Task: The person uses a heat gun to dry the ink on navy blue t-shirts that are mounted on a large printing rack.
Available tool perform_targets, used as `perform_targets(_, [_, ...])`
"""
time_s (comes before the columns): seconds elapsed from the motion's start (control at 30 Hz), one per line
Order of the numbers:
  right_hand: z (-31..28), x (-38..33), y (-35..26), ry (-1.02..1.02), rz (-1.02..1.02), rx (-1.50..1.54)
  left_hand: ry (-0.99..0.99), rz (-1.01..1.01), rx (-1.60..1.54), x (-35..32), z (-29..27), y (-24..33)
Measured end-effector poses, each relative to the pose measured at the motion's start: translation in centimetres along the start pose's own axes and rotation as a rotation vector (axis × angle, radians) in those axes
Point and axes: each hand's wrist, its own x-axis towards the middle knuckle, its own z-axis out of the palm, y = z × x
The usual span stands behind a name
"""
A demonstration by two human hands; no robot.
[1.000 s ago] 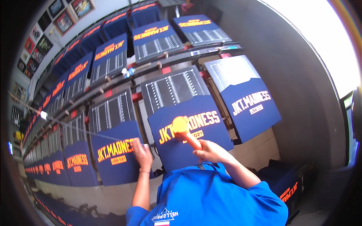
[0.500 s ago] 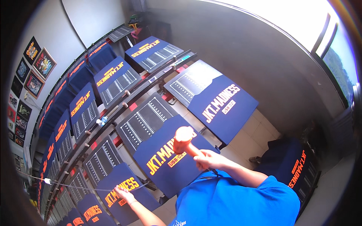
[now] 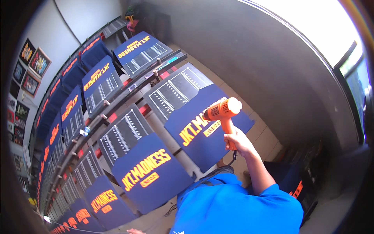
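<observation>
My right hand (image 3: 240,143) is closed round the handle of an orange heat gun (image 3: 223,110). Its dark nozzle points left and down over a navy garment (image 3: 198,155) with yellow-orange lettering, partly hiding the print. That garment covers the near part of a dark printing board (image 3: 171,95) with white scale marks. Only the fingers of my left hand (image 3: 135,231) show at the lower edge, where a thin power cord (image 3: 87,231) runs to them. The rest of that hand is cut off.
To the left lies another printed navy garment (image 3: 142,187) on its board, with several more beyond. A long dark rail (image 3: 117,102) with pegs separates two rows of boards. A grey wall (image 3: 249,58) stands at the right, and framed pictures (image 3: 40,61) hang far left.
I have moved right along the row, from one printed garment to the neighbouring one. The heat gun has swung round to point left. My left hand has dropped to the lower edge.
</observation>
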Motion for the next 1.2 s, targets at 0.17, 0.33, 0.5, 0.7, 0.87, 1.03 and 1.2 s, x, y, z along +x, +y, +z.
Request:
perform_targets(0.17, [-11.1,3.6,-5.1,0.047,0.007,-0.218,0.044,-0.031,0.051,-9.6,4.0,-3.8])
perform_targets(0.33, [-17.3,6.2,-10.2,-0.087,0.039,-0.367,-0.129,-0.115,0.026,-20.1,9.8,-7.5])
perform_targets(0.5, [-18.9,9.0,-11.6,-0.184,0.054,-0.399,-0.140,-0.125,0.061,-25.2,13.0,-10.4])
perform_targets(0.7, [-18.5,11.2,-12.5,-0.179,0.098,-0.447,-0.024,-0.182,0.025,-27.3,18.3,-8.9])
perform_targets(0.87, [-18.6,12.3,-12.5,-0.151,0.097,-0.441,0.133,-0.227,0.097,-28.2,20.9,-8.4])
perform_targets(1.03, [-18.9,12.9,-12.2,-0.209,0.070,-0.395,0.219,-0.234,0.133,-27.7,21.4,-8.6])
perform_targets(1.2, [-18.1,12.9,-12.6,-0.170,0.097,-0.427,0.272,-0.235,0.127,-28.7,23.5,-7.5])
